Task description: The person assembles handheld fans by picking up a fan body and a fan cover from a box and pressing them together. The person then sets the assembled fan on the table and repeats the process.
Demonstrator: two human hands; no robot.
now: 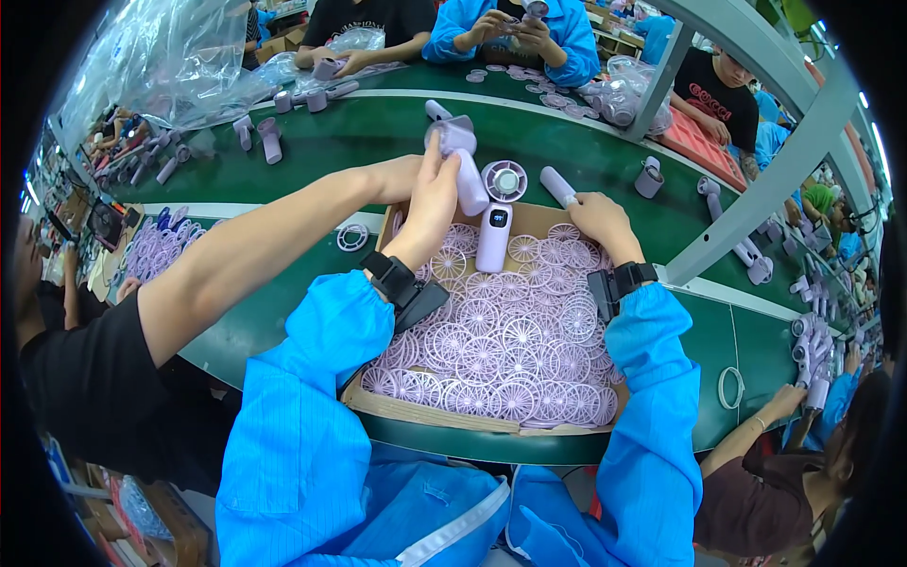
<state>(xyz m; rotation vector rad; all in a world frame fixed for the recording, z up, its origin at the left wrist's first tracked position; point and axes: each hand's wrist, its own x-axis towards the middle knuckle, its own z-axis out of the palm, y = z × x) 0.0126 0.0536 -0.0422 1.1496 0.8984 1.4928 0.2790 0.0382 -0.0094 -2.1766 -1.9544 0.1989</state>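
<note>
My left hand [432, 210] is closed on a lavender handheld fan [470, 184] above the far left edge of a cardboard box [435, 414]. Its fingers reach up along the fan, and a co-worker's hand [392, 180] comes in right beside it. At the box's far right corner, my right hand [605, 225] grips the end of another lavender fan [557, 184], mostly hidden under the fingers. Between my hands a fan with a small lit display [494, 238] rests over the far edge, its round head [504, 181] away from me. Round lavender fan grilles [482, 357] fill the box.
A green conveyor belt [345, 132] crosses beyond the box, carrying fan parts [269, 142] and a standing piece [649, 178]. One loose grille [352, 237] lies left of the box. A metal post [746, 189] rises at right. Co-workers sit around the line.
</note>
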